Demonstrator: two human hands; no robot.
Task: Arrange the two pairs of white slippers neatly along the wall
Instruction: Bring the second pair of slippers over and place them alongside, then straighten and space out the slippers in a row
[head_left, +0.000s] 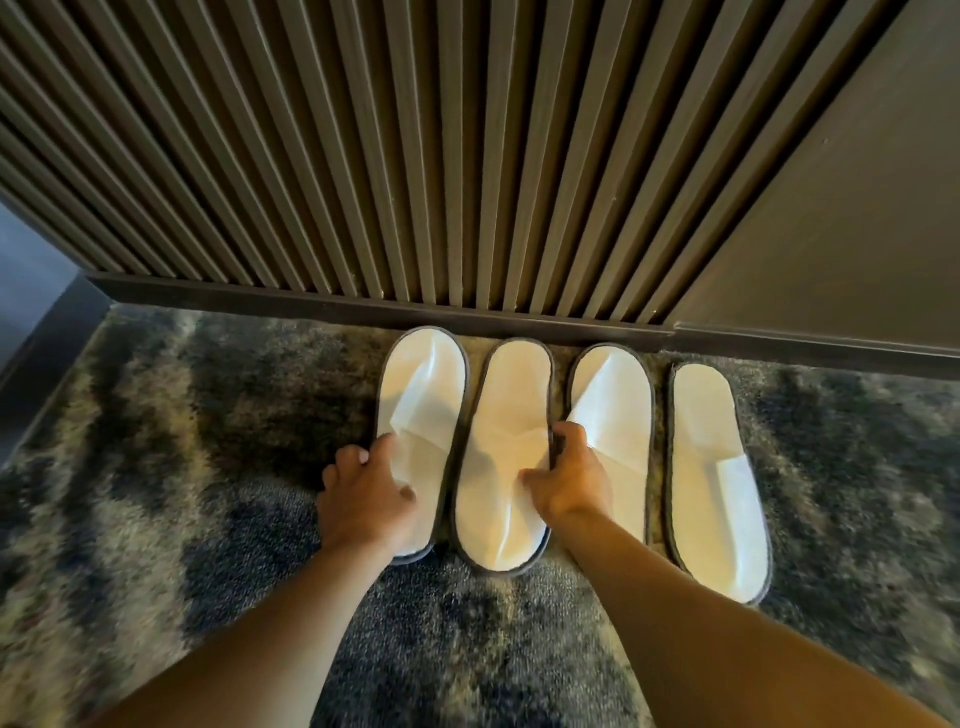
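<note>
Several white slippers with dark edging lie side by side on the carpet, one end of each near the slatted wall (415, 156). My left hand (363, 493) rests on the near half of the leftmost slipper (423, 384), fingers curled over its edge. My right hand (569, 473) grips the right edge of the second slipper (501, 415), thumb on its top and fingers down in the gap beside the third slipper (618, 395). The fourth slipper (711, 467) lies apart at the right, slightly angled, with no hand on it.
A dark baseboard (363, 304) runs along the foot of the wall. A plain dark panel (857, 208) stands to the right of the slats. Mottled grey and tan carpet (182, 467) spreads on both sides and in front.
</note>
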